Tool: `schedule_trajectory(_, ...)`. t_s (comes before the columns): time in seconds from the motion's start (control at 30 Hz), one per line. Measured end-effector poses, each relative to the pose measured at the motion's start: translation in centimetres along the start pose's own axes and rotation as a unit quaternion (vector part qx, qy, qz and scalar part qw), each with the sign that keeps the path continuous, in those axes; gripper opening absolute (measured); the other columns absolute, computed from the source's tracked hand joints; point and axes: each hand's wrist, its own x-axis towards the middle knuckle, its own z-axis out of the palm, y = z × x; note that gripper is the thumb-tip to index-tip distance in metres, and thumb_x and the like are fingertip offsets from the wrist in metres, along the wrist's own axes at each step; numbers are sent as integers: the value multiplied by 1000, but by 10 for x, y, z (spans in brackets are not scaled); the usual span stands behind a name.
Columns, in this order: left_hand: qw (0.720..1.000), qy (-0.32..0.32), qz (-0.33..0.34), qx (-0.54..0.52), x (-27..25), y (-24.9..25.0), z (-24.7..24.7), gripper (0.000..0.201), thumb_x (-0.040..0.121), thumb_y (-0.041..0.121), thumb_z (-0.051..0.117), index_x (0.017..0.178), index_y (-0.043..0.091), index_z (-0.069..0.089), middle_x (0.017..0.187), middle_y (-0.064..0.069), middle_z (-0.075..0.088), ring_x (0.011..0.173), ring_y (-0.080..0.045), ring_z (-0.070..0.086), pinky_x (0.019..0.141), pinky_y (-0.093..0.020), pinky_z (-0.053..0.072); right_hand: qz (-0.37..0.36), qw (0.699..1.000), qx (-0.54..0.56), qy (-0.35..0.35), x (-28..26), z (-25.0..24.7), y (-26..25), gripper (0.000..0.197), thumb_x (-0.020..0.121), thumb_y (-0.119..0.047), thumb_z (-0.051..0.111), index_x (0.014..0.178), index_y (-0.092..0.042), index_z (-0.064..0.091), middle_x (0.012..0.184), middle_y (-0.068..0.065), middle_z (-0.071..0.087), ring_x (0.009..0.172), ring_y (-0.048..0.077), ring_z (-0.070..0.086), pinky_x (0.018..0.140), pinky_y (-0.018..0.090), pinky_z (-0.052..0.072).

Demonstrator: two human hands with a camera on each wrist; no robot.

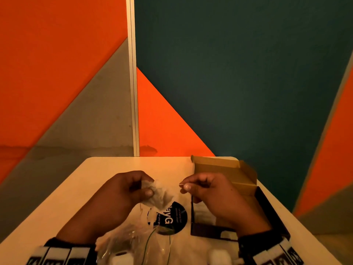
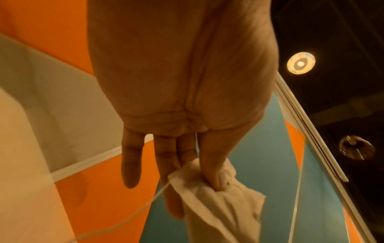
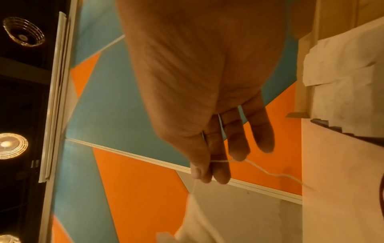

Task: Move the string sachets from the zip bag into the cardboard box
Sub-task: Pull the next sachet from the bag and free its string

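Observation:
My left hand (image 1: 141, 185) pinches a crumpled white sachet (image 1: 159, 196) between thumb and fingers above the table; the left wrist view shows the thumb pressed into the sachet (image 2: 218, 197). My right hand (image 1: 188, 186) pinches its thin white string (image 3: 220, 162) between thumb and forefinger, a short way right of the sachet. The open cardboard box (image 1: 225, 171) stands right behind the right hand, with white sachets (image 3: 343, 65) stacked inside. The clear zip bag (image 1: 133, 243) lies crumpled at the near table edge between my wrists.
A black round label (image 1: 175, 217) with white lettering lies on the cream table (image 1: 107, 169) under the hands. Orange, teal and grey wall panels rise behind the table. Small white items (image 1: 217, 255) lie at the near edge.

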Motion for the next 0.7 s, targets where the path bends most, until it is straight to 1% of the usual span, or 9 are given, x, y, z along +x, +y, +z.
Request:
schedule_trajectory(0.07, 996, -2, 13, -85, -2, 0, 0, 9, 87, 0, 65, 89, 6, 72, 84, -9, 76, 77, -13, 71, 70, -15, 52, -7, 1000, 7, 11, 0, 1, -1, 16, 94, -26, 68, 87, -36, 78, 89, -11, 77, 70, 2, 63, 71, 29, 56)
schedule_trajectory(0.13, 985, 17, 26, -171, -1, -1, 0, 5, 82, 1, 67, 86, 2, 71, 83, -15, 75, 78, -20, 70, 69, -19, 54, -7, 1000, 9, 18, -2, 4, -4, 13, 94, -30, 67, 89, -36, 77, 90, -13, 77, 71, 1, 62, 70, 29, 55)
schedule_trajectory(0.17, 976, 24, 34, -216, 0, -3, 1, 10, 78, 7, 72, 86, 0, 70, 85, -19, 73, 80, -25, 70, 71, -24, 57, -6, 1000, 16, 14, -3, 6, -6, 12, 94, -31, 67, 89, -34, 77, 91, -13, 77, 71, 0, 62, 72, 30, 56)
schedule_trajectory(0.27, 943, 16, 43, -329, 4, -8, 5, 49, 60, 30, 92, 91, 0, 69, 94, -26, 69, 87, -34, 67, 78, -36, 59, -7, 999, 37, -13, -7, 12, -17, 16, 95, -31, 65, 85, -31, 77, 86, -16, 76, 66, 1, 61, 71, 28, 56)
schedule_trajectory(0.3, 933, 13, 43, -357, 5, -8, 7, 50, 60, 29, 91, 94, 0, 67, 97, -27, 68, 89, -35, 66, 80, -39, 59, -11, 999, 43, -25, -8, 13, -20, 17, 95, -29, 64, 83, -31, 76, 81, -17, 75, 63, -2, 61, 69, 25, 55)
schedule_trajectory(0.43, 904, -5, 40, -425, 6, -6, 18, 24, 87, 8, 68, 107, -2, 61, 112, -30, 64, 99, -39, 64, 85, -47, 56, -7, 996, 50, -76, -14, 17, -29, 19, 96, -23, 63, 80, -30, 70, 62, -21, 69, 58, -6, 59, 59, 11, 49)
schedule_trajectory(0.53, 889, -22, 45, -455, 5, -5, 22, 35, 81, 12, 70, 111, -2, 61, 114, -30, 63, 100, -38, 64, 86, -49, 55, 7, 994, 57, -92, -15, 19, -32, 29, 95, -24, 66, 67, -32, 70, 62, -17, 70, 61, 0, 60, 62, 14, 51)
schedule_trajectory(0.6, 882, -24, 41, -469, 6, -6, 24, 41, 80, 11, 70, 116, -4, 58, 115, -30, 62, 101, -38, 64, 85, -46, 56, 10, 995, 37, -87, -15, 20, -30, 29, 93, -30, 69, 64, -34, 72, 66, -11, 72, 66, 4, 63, 66, 22, 54)
schedule_trajectory(0.7, 885, -18, 34, -465, 6, -6, 25, 46, 82, 9, 70, 122, -8, 54, 116, -34, 63, 100, -39, 65, 84, -43, 57, -6, 999, 12, -31, -12, 21, -23, 4, 89, -35, 72, 88, -32, 73, 91, -12, 75, 90, 6, 69, 82, 34, 59)
